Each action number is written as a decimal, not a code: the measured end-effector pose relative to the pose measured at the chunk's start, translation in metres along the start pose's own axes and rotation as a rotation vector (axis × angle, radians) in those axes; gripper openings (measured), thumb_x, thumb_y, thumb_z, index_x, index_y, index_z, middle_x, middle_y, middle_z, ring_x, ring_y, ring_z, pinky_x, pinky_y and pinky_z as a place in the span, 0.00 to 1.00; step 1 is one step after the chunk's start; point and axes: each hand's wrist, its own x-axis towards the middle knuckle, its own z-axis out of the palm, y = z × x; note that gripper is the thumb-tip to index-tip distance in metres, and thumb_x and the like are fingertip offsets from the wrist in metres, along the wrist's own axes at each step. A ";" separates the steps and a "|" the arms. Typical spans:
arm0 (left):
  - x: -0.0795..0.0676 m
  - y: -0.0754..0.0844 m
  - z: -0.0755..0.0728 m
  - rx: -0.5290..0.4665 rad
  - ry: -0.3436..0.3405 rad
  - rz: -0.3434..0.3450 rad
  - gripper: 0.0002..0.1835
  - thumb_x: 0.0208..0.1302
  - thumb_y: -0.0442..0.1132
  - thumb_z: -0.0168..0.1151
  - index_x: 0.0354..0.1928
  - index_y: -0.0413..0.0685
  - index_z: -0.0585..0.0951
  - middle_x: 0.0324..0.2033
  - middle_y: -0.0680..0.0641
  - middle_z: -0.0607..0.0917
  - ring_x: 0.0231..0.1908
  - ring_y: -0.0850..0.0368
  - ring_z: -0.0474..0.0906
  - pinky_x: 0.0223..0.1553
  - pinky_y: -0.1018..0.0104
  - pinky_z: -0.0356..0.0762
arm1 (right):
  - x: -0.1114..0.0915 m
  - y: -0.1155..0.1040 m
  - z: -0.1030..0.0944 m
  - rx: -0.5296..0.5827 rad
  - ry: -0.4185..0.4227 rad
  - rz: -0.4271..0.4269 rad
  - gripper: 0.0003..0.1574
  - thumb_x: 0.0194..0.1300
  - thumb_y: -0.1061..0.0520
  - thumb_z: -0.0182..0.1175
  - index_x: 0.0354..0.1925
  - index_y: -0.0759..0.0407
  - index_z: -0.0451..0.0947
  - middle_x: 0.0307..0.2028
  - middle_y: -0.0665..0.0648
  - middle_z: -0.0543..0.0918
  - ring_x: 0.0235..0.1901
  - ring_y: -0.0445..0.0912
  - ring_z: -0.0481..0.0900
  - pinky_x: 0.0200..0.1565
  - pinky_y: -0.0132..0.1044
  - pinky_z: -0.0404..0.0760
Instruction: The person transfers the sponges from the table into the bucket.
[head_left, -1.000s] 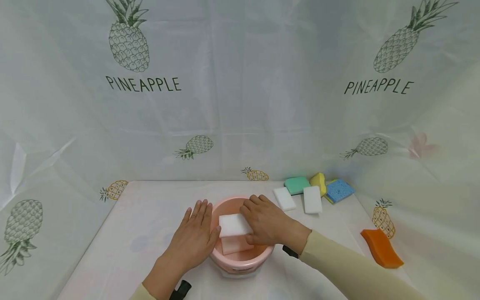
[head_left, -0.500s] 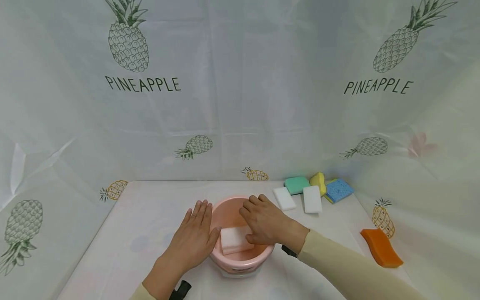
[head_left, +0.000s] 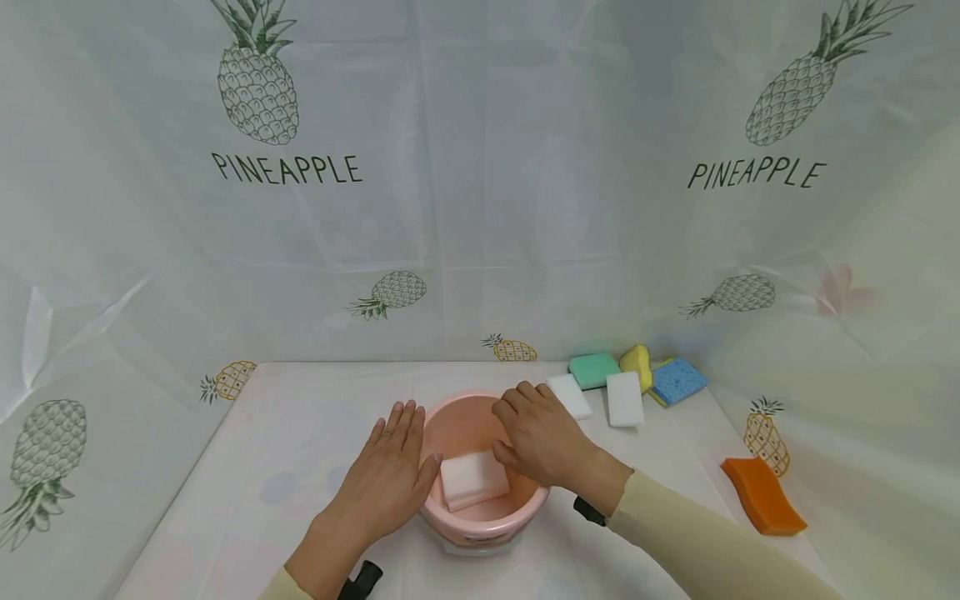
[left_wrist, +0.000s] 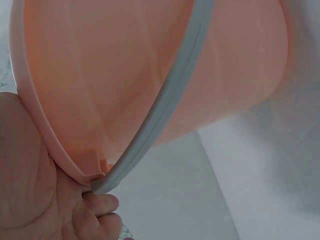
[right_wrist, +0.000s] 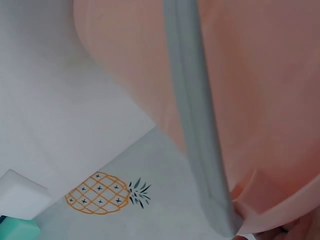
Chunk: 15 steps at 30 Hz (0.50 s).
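Facing a pale curtain (head_left: 487,208) printed with pineapples, and in front of it reaching over a white table (head_left: 337,433). Stretching both arms toward a pink bucket (head_left: 482,531) on the table, with a grey handle (left_wrist: 169,95) joining its rim near the hands. Resting the left hand (head_left: 390,475) against the left of the rim, laying the fingers straight and close together, holding the thumb slightly apart. Bending the fingers of the right hand (head_left: 543,442) at the opposite rim and pointing the thumb into the bucket; hiding those fingertips, so not telling whether gripping, pinching or only touching. Passing to smaller things, seeing an orange sponge (head_left: 763,497) lying well apart at the table's right side. Finding one white sponge (head_left: 475,481) lying inside the bucket, between the hands. Seeing more sponges lying near the back right corner: a blue sponge (head_left: 678,382), a green sponge (head_left: 594,370), two thin white blocks (head_left: 625,399) and a yellow sponge (head_left: 637,367) between green and blue.
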 end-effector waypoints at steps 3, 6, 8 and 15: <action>0.000 0.000 0.001 -0.003 -0.002 -0.002 0.38 0.75 0.58 0.41 0.74 0.35 0.56 0.74 0.36 0.56 0.76 0.43 0.47 0.73 0.44 0.51 | -0.001 0.003 0.000 -0.001 0.055 0.044 0.19 0.61 0.43 0.59 0.42 0.55 0.76 0.38 0.51 0.77 0.40 0.48 0.70 0.40 0.39 0.67; 0.001 -0.001 0.001 -0.005 -0.001 -0.002 0.38 0.75 0.57 0.41 0.74 0.35 0.56 0.74 0.36 0.56 0.76 0.43 0.47 0.73 0.44 0.51 | -0.003 0.006 0.000 -0.004 0.101 0.082 0.19 0.60 0.44 0.60 0.42 0.55 0.76 0.37 0.51 0.77 0.39 0.48 0.70 0.40 0.40 0.68; 0.001 -0.001 0.001 -0.009 0.001 -0.002 0.38 0.75 0.57 0.41 0.74 0.35 0.56 0.74 0.36 0.57 0.76 0.43 0.47 0.73 0.44 0.52 | -0.004 0.008 0.001 -0.011 0.129 0.102 0.20 0.59 0.44 0.61 0.42 0.56 0.75 0.37 0.52 0.77 0.39 0.49 0.71 0.40 0.41 0.69; 0.000 -0.001 0.000 -0.023 -0.005 -0.002 0.38 0.75 0.57 0.42 0.74 0.35 0.56 0.74 0.35 0.57 0.75 0.42 0.48 0.73 0.44 0.52 | -0.008 0.019 0.001 -0.015 0.201 0.148 0.24 0.60 0.44 0.61 0.46 0.60 0.75 0.42 0.56 0.78 0.43 0.53 0.72 0.44 0.46 0.73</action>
